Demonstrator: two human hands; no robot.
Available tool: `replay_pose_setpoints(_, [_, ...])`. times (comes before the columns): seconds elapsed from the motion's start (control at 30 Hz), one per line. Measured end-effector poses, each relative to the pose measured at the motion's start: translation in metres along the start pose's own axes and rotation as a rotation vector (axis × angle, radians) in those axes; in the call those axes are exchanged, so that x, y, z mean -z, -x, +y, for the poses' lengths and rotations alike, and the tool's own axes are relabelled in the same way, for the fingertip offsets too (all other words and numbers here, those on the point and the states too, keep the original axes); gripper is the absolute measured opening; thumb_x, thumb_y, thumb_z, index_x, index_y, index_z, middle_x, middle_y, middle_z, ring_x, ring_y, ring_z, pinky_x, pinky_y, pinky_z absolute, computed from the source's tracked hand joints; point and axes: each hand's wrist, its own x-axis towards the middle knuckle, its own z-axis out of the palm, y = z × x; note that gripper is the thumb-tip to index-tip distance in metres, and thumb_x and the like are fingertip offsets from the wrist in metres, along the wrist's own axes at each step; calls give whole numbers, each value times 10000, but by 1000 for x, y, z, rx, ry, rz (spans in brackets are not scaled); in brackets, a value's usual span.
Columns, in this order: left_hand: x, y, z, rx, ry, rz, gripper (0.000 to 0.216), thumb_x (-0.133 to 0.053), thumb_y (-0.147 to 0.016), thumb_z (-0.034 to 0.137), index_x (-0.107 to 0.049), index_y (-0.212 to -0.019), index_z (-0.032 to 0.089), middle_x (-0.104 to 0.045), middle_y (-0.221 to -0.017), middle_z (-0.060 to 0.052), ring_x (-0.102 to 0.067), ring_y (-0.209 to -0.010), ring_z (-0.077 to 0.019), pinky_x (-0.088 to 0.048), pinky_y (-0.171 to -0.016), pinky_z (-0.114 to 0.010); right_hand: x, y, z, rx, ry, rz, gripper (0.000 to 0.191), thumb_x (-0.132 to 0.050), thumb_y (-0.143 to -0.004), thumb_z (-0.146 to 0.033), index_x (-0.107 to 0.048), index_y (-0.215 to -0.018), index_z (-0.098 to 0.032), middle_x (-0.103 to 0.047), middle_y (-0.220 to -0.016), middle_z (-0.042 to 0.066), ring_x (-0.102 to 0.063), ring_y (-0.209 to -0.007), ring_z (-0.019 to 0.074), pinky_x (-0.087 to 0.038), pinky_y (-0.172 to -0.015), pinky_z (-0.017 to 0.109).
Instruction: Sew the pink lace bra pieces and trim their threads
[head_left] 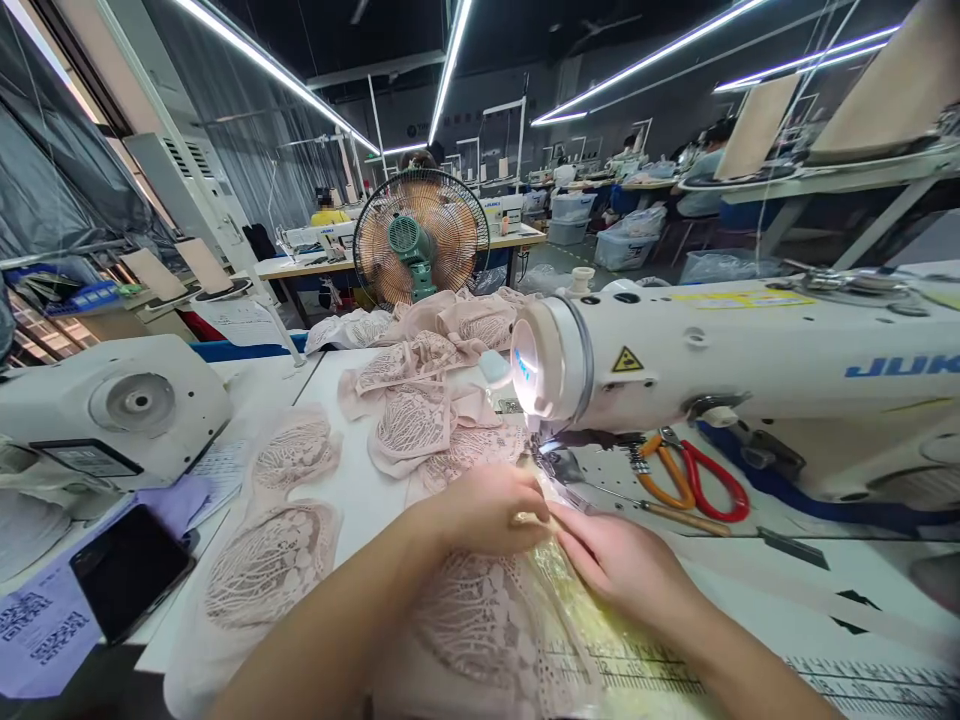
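My left hand [491, 508] is closed on pale pink lace fabric [480, 610], its fingers curled close in front of the needle area of a white sewing machine [645, 350]. My right hand [626, 560] meets it from the right, thumb and fingers pressed together on the fabric's edge. Under the hands lies a yellowish, shiny strip [574, 580], partly covered by the lace. The fabric runs up toward the presser foot, where my left hand hides part of it. More lace pieces [412, 420] are heaped behind, and others [262, 560] lie to the left.
Red-handled scissors [716, 485], an orange-handled tool [667, 475] and a wooden-handled awl [686, 517] lie under the machine arm. A ruler scale [862, 680] runs along the front. At left are a phone [131, 570] and another machine head [120, 400]. A fan [420, 240] stands behind.
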Motion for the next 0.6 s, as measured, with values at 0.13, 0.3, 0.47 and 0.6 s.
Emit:
replay_pose_setpoints(0.13, [-6,-1,2,26,264,-264,141,-732,-707,195,-605,-645,187,-596,-630,24,-540,-656,-149,-405,-626,-256,1,-1,5,-34,-133,52,497,-322,-892,-338,-672,-1204,-175,-742,-1012,121,-682,-900,302,-526,-711,396])
replay_pose_setpoints(0.3, [-4,5,-15,219,477,-56,140,-566,-844,183,-505,-718,180,-596,-740,24,-522,-668,-107,-405,-605,-201,0,21,9,-195,-322,207,540,-246,-972,-428,-527,-1334,-141,-725,-1056,102,-691,-907,214,-557,-777,297])
replay_pose_setpoints(0.47, [-5,7,-26,441,466,203,147,-420,-909,233,-439,-770,191,-507,-677,37,-462,-607,-107,-383,-560,-204,-17,59,-25,-204,-624,213,613,-319,-969,-534,-246,-1504,-243,-707,-1043,45,-681,-839,188,-547,-723,273])
replay_pose_setpoints(0.6, [-11,1,-26,582,335,293,131,-366,-923,219,-455,-834,184,-506,-701,19,-478,-636,-128,-392,-586,-222,-22,55,-46,39,-529,68,448,-408,-931,-498,-643,-1200,-228,-713,-963,69,-671,-871,222,-533,-781,293])
